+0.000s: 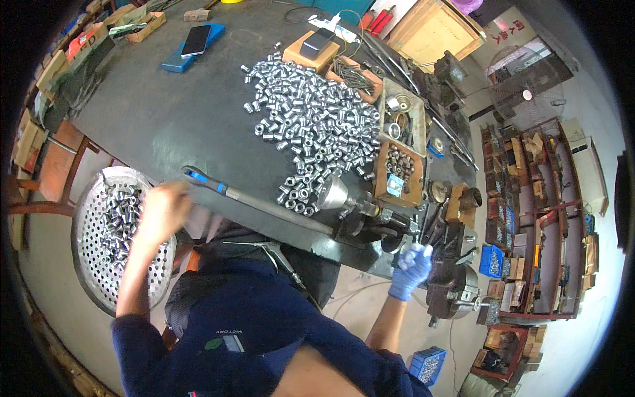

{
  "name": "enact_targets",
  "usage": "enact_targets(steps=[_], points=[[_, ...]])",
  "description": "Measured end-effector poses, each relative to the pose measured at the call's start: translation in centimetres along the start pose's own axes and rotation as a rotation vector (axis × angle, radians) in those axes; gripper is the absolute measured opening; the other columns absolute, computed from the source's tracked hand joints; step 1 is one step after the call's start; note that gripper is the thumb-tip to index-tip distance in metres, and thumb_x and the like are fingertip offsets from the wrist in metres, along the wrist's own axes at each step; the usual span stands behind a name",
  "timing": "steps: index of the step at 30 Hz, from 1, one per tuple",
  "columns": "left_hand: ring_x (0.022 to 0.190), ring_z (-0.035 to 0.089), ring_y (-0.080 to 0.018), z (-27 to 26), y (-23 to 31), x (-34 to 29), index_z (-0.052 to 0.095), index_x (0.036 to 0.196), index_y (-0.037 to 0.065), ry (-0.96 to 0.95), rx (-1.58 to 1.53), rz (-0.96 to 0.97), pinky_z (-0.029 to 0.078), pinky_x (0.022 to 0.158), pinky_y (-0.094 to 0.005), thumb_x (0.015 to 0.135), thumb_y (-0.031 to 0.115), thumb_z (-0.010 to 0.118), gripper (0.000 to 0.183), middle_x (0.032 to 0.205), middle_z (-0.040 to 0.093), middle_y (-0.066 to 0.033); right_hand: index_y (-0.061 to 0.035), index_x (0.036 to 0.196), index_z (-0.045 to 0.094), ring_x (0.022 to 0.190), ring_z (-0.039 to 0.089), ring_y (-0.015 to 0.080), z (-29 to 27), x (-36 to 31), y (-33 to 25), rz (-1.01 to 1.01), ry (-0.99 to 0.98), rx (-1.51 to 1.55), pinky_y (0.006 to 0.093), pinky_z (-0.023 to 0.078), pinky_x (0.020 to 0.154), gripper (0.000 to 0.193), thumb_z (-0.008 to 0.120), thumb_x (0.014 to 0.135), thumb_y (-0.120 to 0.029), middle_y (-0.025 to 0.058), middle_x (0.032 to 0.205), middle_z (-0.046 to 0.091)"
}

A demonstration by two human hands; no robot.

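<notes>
My bare left hand (165, 210) is over the inner rim of a perforated round metal tray (86, 248), smeared by motion, so its fingers and anything in them cannot be made out. Shiny metal fittings (120, 221) lie heaped in that tray. My right hand (411, 270), in a blue glove, is closed beside the bench-mounted device (367, 215) at the table edge; what its fingers grip is hidden. A silver round head (334, 194) sits on the device's left end. Along the near edge lies a long bar with a blue and black handle (210, 182).
A large pile of metal fittings (311, 112) covers the middle of the dark table (185, 119). To its right stand a wooden box of small parts (400, 173) and a metal tray (405, 112). A machine with a round body (453, 288) is right of my glove. A phone (196, 41) lies far left.
</notes>
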State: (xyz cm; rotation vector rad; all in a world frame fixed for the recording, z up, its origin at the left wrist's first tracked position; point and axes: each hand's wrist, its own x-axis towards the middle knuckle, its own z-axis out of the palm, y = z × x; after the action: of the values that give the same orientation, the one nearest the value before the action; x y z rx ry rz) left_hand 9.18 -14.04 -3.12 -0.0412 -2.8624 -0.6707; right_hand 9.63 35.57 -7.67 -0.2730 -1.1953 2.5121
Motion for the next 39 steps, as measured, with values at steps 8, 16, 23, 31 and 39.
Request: enact_targets(steps=[8,16,23,31,39], points=[[0.067,0.058,-0.0287,11.6,9.4,6.3,0.055,0.079,0.004,-0.235,0.146,0.550,0.043,0.069,-0.0400,0.069,0.015,0.057,0.015,0.071,0.056,-0.0121,-0.0051,0.089,0.058,0.056,0.053,0.0112,-1.7,3.2,3.0,0.003,0.083,-0.119,0.0234,0.042,0.051,0.025,0.055,0.085,-0.029,0.0025,0.071,0.058],[0.068,0.058,-0.0291,11.8,7.7,6.3,0.055,0.080,0.004,-0.074,0.101,0.570,0.042,0.074,-0.0402,0.063,0.010,0.056,0.018,0.068,0.056,-0.0114,-0.0069,0.076,0.055,0.035,0.040,0.0055,0.2,2.8,3.0,-0.006,0.190,-0.098,0.0162,0.028,0.030,0.023,0.057,0.085,-0.029,-0.0005,0.051,0.049],[0.067,0.053,-0.0089,9.2,8.0,8.1,0.060,0.088,-0.002,-0.345,-1.189,0.012,0.044,0.060,-0.0237,0.070,0.007,0.059,0.020,0.076,0.058,-0.0011,-0.0034,0.103,0.057,0.084,0.060,0.0190,-4.9,4.2,2.5,0.210,-0.355,0.124,0.0336,0.050,0.076,0.033,0.052,0.085,-0.032,0.0088,0.097,0.062],[0.061,0.058,-0.0101,6.9,12.9,8.9,0.059,0.087,-0.005,-0.454,-1.441,0.130,0.047,0.056,-0.0225,0.077,0.000,0.063,0.013,0.074,0.061,-0.0065,-0.0027,0.107,0.054,0.088,0.057,0.0209,-2.4,3.0,2.6,0.110,-0.048,0.005,0.0350,0.046,0.079,0.036,0.053,0.085,-0.032,0.0095,0.100,0.060],[0.068,0.059,-0.0115,7.0,12.9,8.7,0.061,0.088,-0.005,-0.487,-1.360,0.139,0.048,0.064,-0.0239,0.073,-0.004,0.064,0.015,0.077,0.062,-0.0075,-0.0061,0.080,0.056,0.039,0.043,0.0050,-0.8,2.3,2.6,0.005,0.174,-0.072,0.0161,0.030,0.031,0.024,0.055,0.086,-0.029,0.0006,0.055,0.052]])
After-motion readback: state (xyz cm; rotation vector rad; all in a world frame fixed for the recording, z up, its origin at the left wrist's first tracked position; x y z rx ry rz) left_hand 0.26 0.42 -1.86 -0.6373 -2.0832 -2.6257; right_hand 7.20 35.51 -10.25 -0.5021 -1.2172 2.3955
